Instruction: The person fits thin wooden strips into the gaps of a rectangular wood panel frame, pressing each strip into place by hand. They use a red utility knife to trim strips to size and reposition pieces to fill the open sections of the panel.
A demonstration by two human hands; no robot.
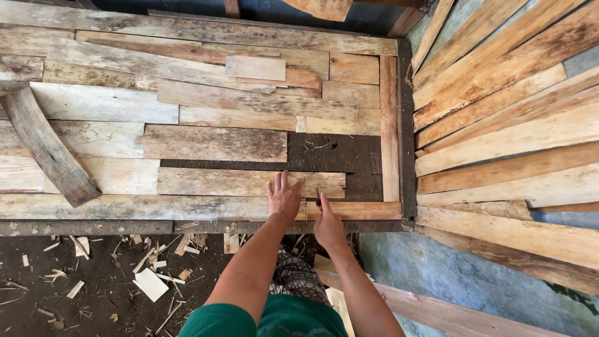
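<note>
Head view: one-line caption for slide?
Left hand flat on a weathered wooden plank in a plank-filled frame; right hand holding a small dark tool.

No packages, labels, signs or screens.

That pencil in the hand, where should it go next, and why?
Probably down onto the plank, drawing a line near its right end. The left hand lies flat on that plank, holding it steady; the right hand holds the pencil just over the plank's lower edge, beside a dark unfilled gap.
</note>
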